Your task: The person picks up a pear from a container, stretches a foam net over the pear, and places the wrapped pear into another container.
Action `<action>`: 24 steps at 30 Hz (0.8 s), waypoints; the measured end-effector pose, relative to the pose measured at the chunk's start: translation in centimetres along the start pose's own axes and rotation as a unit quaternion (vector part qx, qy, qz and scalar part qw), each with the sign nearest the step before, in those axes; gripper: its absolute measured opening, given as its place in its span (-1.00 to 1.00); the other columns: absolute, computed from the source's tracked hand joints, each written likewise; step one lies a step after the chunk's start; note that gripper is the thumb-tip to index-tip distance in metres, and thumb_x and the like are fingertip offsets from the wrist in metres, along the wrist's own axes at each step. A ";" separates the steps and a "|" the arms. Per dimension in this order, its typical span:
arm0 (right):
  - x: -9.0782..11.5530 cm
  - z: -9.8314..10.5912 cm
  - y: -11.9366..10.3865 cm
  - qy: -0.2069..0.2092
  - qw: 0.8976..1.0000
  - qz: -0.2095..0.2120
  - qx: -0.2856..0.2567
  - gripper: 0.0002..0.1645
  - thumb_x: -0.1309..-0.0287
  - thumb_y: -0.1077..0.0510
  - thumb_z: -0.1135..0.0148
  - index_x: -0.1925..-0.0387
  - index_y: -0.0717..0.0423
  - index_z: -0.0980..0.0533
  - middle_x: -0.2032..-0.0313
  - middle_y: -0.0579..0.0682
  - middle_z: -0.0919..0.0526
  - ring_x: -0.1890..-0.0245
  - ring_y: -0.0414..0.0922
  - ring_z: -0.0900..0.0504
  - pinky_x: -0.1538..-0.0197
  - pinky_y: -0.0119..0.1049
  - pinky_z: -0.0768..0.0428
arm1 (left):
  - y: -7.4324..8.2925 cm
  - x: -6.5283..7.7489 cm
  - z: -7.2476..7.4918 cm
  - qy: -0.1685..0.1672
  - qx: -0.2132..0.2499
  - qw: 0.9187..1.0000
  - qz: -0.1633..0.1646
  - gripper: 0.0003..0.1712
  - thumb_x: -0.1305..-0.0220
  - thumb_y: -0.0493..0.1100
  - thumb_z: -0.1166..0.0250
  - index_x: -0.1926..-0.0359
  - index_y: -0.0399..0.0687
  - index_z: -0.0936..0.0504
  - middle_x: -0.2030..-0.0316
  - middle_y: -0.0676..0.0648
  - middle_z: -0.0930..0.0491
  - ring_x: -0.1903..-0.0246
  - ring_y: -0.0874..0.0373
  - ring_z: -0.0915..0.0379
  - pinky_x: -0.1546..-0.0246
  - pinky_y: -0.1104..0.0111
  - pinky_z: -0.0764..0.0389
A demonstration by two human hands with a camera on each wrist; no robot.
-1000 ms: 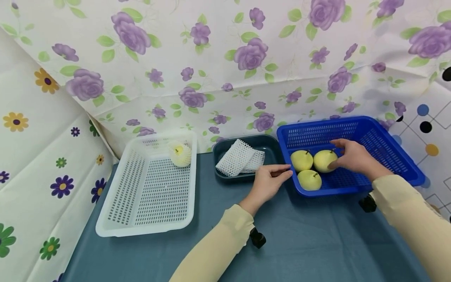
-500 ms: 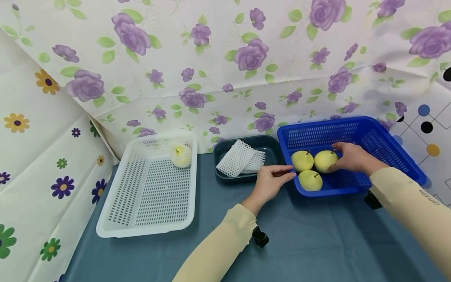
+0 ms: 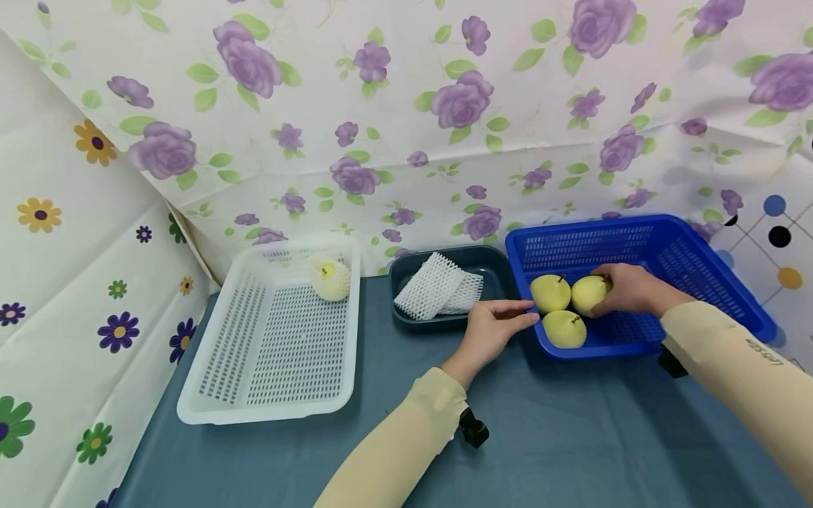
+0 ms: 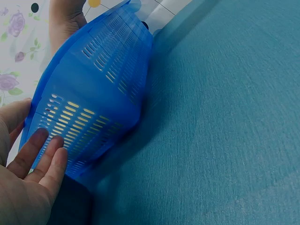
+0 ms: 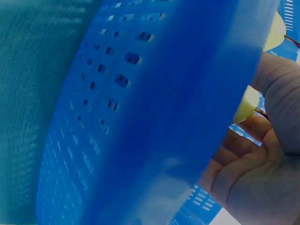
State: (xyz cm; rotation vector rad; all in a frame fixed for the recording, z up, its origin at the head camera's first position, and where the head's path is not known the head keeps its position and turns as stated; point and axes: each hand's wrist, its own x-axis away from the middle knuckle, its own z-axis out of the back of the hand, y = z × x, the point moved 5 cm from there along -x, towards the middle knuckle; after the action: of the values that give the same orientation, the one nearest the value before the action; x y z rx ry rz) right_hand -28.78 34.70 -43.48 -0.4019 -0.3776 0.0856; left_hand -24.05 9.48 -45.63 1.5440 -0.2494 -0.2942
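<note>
In the blue basket, three yellow-green pears with dark stalks sit close together at the left end. My right hand reaches in over the front rim and grips the right-hand pear, thumb at its near side and fingers behind it. In the right wrist view, the basket wall hides part of that hand and the pear. My left hand pinches the basket's left rim; in the left wrist view, its fingers lie against the slotted outer wall and the thumb is at the rim.
A dark green tray holding white foam net sleeves stands left of the blue basket. Farther left, a white basket holds one pear in a foam net. Behind them rises a flowered backdrop; a blue-grey cloth covers the table.
My right hand has moved slightly left and closed its fingers round the right-hand pear. The left hand stays at the basket rim. The head view has shifted a little.
</note>
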 end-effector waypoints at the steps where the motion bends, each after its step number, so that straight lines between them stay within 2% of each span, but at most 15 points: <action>1: 0.0 0.0 0.0 0.002 1.000 0.001 0.003 0.07 0.26 -0.15 -0.52 -0.20 0.36 -0.29 -0.01 0.41 -0.45 0.15 0.15 -0.54 0.30 -0.13 -0.56 | 0.5 0.2 0.0 0.001 -0.001 1.000 0.001 -0.69 -0.08 -0.15 -0.40 0.11 -0.08 -0.71 0.15 -0.07 -0.70 0.27 0.33 -0.60 0.34 0.51 -0.59; 4: 0.0 0.1 0.0 0.005 1.000 0.001 0.010 0.06 0.29 -0.16 -0.53 -0.17 0.36 -0.33 0.02 0.40 -0.48 0.18 0.13 -0.55 0.31 -0.13 -0.56 | 1.4 0.5 0.0 0.004 -0.001 1.000 0.002 -0.69 -0.08 -0.19 -0.39 0.11 -0.16 -0.70 0.14 -0.15 -0.69 0.26 0.30 -0.60 0.35 0.51 -0.59; 8: -0.1 0.0 0.0 0.007 1.000 0.001 0.018 0.07 0.33 -0.20 -0.54 -0.12 0.39 -0.36 0.06 0.38 -0.52 0.21 0.11 -0.56 0.31 -0.12 -0.57 | 1.4 0.4 0.0 0.007 -0.001 1.000 -0.001 -0.70 -0.08 -0.19 -0.40 0.13 -0.18 -0.70 0.14 -0.18 -0.68 0.28 0.29 -0.60 0.35 0.52 -0.59; 13: -0.2 -0.1 -0.2 0.006 1.000 0.003 0.023 0.14 0.37 -0.26 -0.53 -0.18 0.35 -0.34 0.01 0.39 -0.50 0.17 0.14 -0.55 0.31 -0.12 -0.56 | 1.5 0.4 0.0 0.009 -0.001 1.000 -0.002 -0.71 -0.07 -0.20 -0.40 0.14 -0.18 -0.71 0.16 -0.18 -0.69 0.31 0.32 -0.59 0.39 0.52 -0.58; 24: -0.6 -0.5 -0.3 0.009 0.999 0.015 0.052 0.10 0.43 -0.19 -0.58 -0.12 0.36 -0.38 0.07 0.36 -0.54 0.20 0.12 -0.56 0.29 -0.07 -0.56 | 1.2 0.3 0.1 0.006 0.000 1.000 -0.008 -0.71 -0.07 -0.21 -0.40 0.15 -0.20 -0.71 0.17 -0.21 -0.69 0.30 0.26 -0.62 0.35 0.52 -0.60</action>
State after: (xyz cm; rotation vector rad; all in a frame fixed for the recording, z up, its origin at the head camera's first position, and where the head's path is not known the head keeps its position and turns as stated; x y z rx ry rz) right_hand -29.13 34.15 -43.97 -0.3059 -0.3472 0.1295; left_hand -23.80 9.29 -44.45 1.5478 -0.2279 -0.2967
